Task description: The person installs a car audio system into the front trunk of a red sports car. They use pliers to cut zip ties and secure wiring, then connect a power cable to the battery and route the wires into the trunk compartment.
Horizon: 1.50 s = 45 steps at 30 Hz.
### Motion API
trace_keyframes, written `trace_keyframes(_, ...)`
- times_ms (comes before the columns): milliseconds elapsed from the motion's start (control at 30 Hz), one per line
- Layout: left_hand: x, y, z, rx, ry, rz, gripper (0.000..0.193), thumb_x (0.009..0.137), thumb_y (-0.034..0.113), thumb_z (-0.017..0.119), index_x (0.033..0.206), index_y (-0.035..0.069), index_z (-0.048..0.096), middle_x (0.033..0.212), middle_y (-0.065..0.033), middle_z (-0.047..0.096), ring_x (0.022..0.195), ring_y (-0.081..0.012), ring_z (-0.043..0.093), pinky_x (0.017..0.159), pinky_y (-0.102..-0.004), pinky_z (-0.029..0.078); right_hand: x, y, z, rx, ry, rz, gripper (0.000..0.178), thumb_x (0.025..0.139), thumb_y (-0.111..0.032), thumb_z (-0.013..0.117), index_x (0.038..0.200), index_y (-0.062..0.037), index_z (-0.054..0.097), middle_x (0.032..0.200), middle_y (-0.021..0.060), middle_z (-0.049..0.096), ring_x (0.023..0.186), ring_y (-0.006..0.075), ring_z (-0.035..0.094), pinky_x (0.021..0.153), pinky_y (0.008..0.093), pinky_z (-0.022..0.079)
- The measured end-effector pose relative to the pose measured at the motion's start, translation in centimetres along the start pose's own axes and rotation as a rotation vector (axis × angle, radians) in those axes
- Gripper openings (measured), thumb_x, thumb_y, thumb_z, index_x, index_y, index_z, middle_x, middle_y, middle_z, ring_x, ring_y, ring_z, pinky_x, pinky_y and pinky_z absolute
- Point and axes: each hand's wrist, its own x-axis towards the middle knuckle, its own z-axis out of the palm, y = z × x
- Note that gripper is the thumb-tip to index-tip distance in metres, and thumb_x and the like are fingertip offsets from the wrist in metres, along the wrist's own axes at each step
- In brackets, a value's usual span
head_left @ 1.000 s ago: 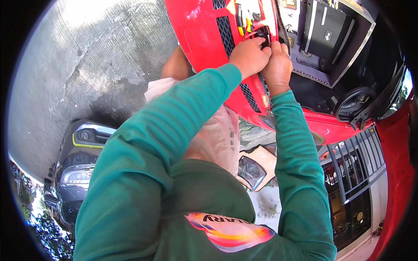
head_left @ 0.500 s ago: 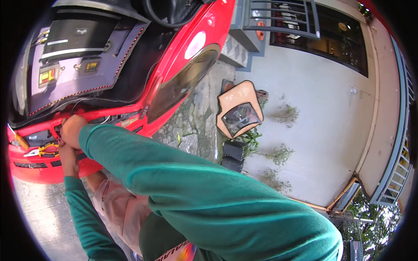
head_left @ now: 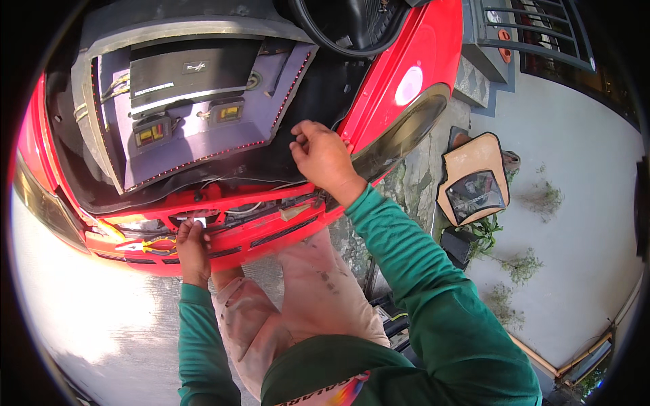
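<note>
Left hand (head_left: 194, 256) pinches small pale piece (head_left: 200, 221); pliers (head_left: 141, 246) just left; right hand (head_left: 328, 160) curled, contents unclear.

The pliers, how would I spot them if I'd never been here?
Find the big red car with its back open, and look along its near edge. Just left of the person's left hand lie the pliers. They have a silver nose and two yellow-and-black handles, unlike the single yellowish piece farther left.

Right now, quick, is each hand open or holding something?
Left hand: closed, seems to pinch a small pale piece.
Right hand: half curled; can't tell if it holds anything.
</note>
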Motion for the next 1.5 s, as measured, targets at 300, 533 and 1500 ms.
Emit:
trace_keyframes(300,-2.0,0.7,-0.6,-0.151,-0.11,-0.131,0.005,0.106,0.012,0.065,0.107,0.015,0.062,0.088,-0.0003,0.067,0.069,-0.0127,0.065,0.058,-0.0279,0.054,10.9,9.0,-15.0,-0.164,0.477,0.166,0.023,0.092,-0.014,0.073,0.113,-0.0042,0.075,0.096,0.0158,0.076,0.085,0.0344,0.075,0.081,0.045,0.06)
trace_keyframes(533,-7.8,0.3,-0.8,-0.055,-0.123,-0.033,0.007,0.108,0.014,0.065,0.11,0.012,0.059,0.089,-0.002,0.067,0.071,-0.0148,0.069,0.064,-0.0293,0.059,23.2,9.6,-19.4,-0.478,0.537,0.009,0.034,0.092,-0.024,0.072,0.119,-0.0046,0.076,0.12,0.0205,0.073,0.108,0.0402,0.073,0.093,0.0525,0.059)
trace_keyframes(1500,-0.5,15.4,-16.2,1.589,0.736,0.656,0.02,0.103,0.019,0.063,0.119,0.011,0.071,0.106,-0.0164,0.078,0.099,-0.039,0.075,0.087,-0.0501,0.059,18.7,10.4,-17.8,1.324,0.037,-0.07,0.03,0.103,-0.002,0.063,0.129,0.0133,0.061,0.126,0.0205,0.064,0.111,0.025,0.065,0.094,0.03,0.056)
